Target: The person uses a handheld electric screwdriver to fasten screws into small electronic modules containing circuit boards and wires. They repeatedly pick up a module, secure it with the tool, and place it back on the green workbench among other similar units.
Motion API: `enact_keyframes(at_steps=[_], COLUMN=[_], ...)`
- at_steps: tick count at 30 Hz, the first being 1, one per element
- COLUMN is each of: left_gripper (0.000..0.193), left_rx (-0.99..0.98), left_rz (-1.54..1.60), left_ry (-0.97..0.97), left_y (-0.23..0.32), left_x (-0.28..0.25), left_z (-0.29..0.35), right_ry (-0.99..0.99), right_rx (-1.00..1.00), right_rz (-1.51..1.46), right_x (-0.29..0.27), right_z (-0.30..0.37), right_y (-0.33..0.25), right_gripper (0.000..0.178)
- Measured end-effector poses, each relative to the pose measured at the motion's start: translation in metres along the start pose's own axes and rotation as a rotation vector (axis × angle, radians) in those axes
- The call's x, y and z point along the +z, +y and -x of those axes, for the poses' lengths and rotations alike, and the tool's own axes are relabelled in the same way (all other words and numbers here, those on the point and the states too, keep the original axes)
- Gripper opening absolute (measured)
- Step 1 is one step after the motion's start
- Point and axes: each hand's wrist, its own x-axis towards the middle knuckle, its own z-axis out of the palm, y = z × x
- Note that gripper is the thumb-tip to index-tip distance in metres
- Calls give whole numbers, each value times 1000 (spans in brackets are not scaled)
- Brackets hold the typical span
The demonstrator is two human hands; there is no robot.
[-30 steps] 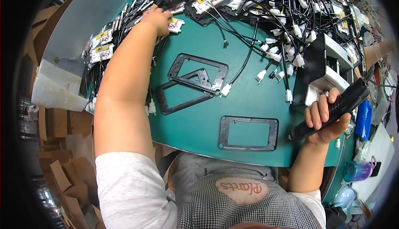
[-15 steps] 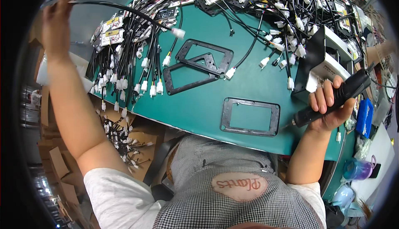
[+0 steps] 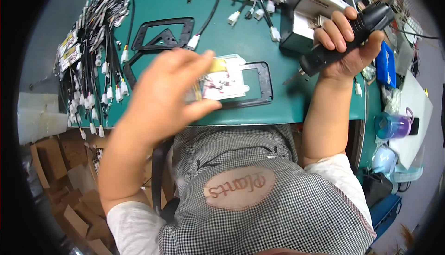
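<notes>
My left hand (image 3: 169,90), slightly blurred, grips a flat white display module (image 3: 227,81) with a yellow patch between thumb and fingers. The module is over a black rectangular frame (image 3: 266,84) lying near the bench's front edge; whether it touches the frame I cannot tell. My left fingers hide part of both. Wrapped round a black electric screwdriver (image 3: 315,62), my right hand (image 3: 345,42) stays to the right of that frame. The screwdriver's bit points down and left, clear of the frame. Two more black frames (image 3: 187,31) overlap farther back, left of centre.
Heaped modules with black cables and white plugs (image 3: 88,93) cover the left side. More plugs (image 3: 276,33) lie at the back. A white-and-black boxy stand (image 3: 315,7) is back right, with a blue bin (image 3: 385,65) and a bottle (image 3: 391,124) beyond. Cardboard (image 3: 74,218) is below left.
My left hand has come from the far left to the near black frame, bringing the display module. My right hand still holds the screwdriver. The whole view has shifted.
</notes>
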Motion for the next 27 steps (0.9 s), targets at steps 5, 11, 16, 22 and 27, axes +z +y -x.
enact_keyframes(at_steps=[5,11,16,22,27], left_gripper=[52,44,42,42,43], left_rx=[4,1,-37,-27,-28], left_rz=[37,-124,-39,-49,-59], left_ry=[20,45,3,-64,-23], left_y=[18,18,12,11,17], left_x=[74,80,84,78,86], left_z=[-3,3,2,-2,-1], right_ry=[86,40,128,95,66], right_rx=[19,-117,-107,-170,-104], right_rz=[49,186,167,287,269], right_x=[1,-6,13,17,29], right_z=[1,0,0,2,7], right_y=[-5,4,8,-5,-38], right_gripper=[57,53,56,56,59])
